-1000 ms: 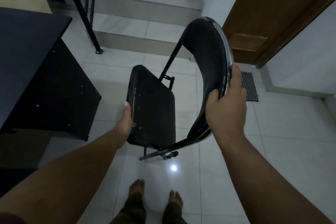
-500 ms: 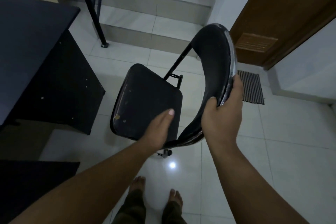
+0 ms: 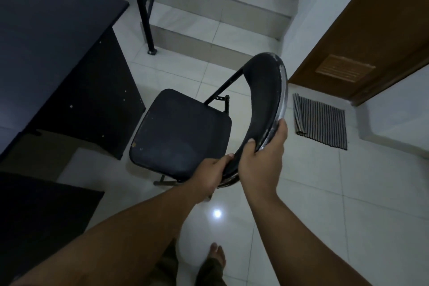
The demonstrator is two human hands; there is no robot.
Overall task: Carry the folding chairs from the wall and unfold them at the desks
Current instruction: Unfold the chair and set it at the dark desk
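Head view: both forearms reach in from the bottom edge toward frame centre. The right hand (image 3: 262,165) grips the lower end of the backrest (image 3: 264,100): thumb on the padded inner face, fingers (image 3: 281,128) wrapped over the worn metal rim. The left hand (image 3: 209,174) sits just left of it, fingers curled onto the near right corner of the seat (image 3: 181,132), where it meets the backrest; exact contact is partly hidden by the hand.

Versus 0.5 s ago: the left hand was flat on the seat top and has since slid back to that corner. The seat, upright on edge 1.0 s ago, now lies near flat.

The chair (image 3: 216,97) is mid-frame, opened out over the tiled floor (image 3: 325,193); whether its legs touch down cannot be told. The seat extends up and left from the left fingers, the backrest arcs up from the right ones. The desk (image 3: 46,42) fills the left of the frame, its side panel just beside the seat. A striped mat (image 3: 320,121) lies right of the backrest.
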